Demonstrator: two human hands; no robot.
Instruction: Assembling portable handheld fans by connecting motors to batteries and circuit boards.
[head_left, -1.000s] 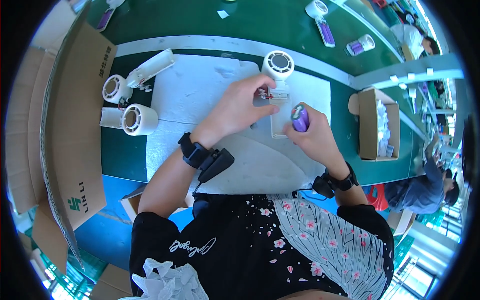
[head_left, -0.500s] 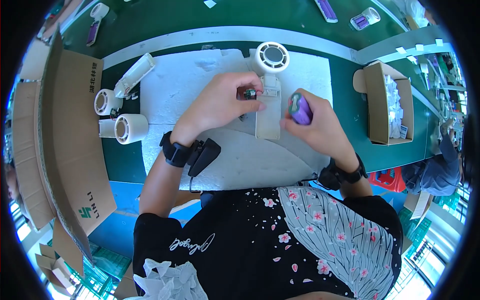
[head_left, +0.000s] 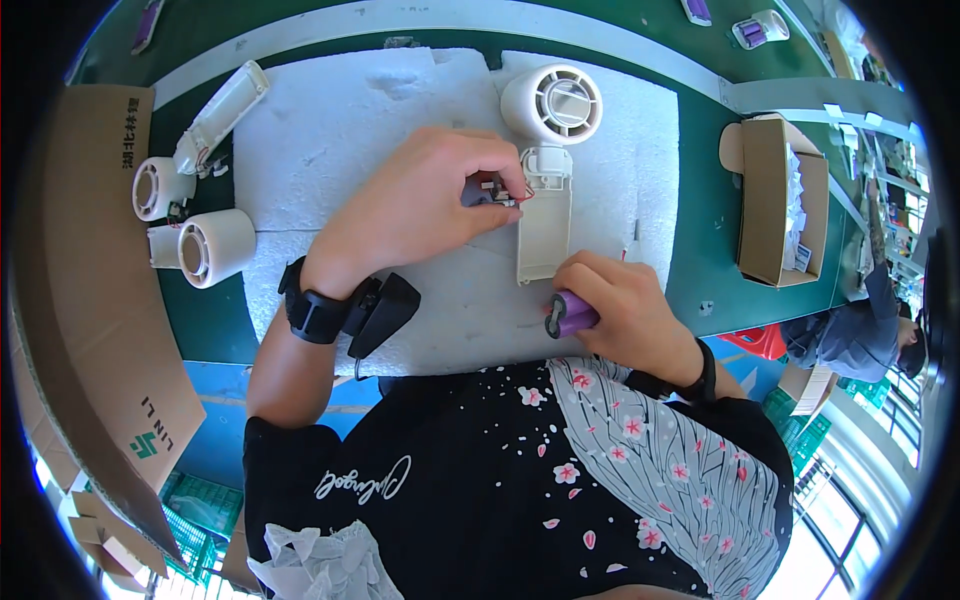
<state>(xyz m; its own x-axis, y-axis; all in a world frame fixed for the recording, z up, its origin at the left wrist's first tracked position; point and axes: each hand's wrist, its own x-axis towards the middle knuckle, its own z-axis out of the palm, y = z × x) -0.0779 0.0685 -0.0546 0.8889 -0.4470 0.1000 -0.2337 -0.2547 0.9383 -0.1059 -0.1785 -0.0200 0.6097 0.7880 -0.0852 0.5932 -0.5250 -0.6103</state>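
Note:
A white handheld fan, its round head (head_left: 552, 105) at the far end, lies with its long handle shell (head_left: 545, 235) open on the foam. My left hand (head_left: 410, 195) pinches a small circuit board (head_left: 497, 193) with red wires beside the shell's left edge, near the neck. My right hand (head_left: 635, 310) is wrapped round a purple battery pack (head_left: 572, 314), just nearer to me than the shell's lower end. The pack's grey-metal end faces left. My right fingertips are partly hidden behind the pack.
White foam sheets (head_left: 350, 140) cover the green bench. More fan heads (head_left: 217, 247) and an open handle shell (head_left: 222, 118) lie at left, beside a tall cardboard box (head_left: 110, 260). At right stands a cardboard box (head_left: 760, 200) of white pieces; a co-worker (head_left: 850, 340) sits beyond.
My right hand has brought the battery pack nearer to me and turned its end leftward. The left hand still holds the circuit board by the shell. The whole view has shifted slightly.

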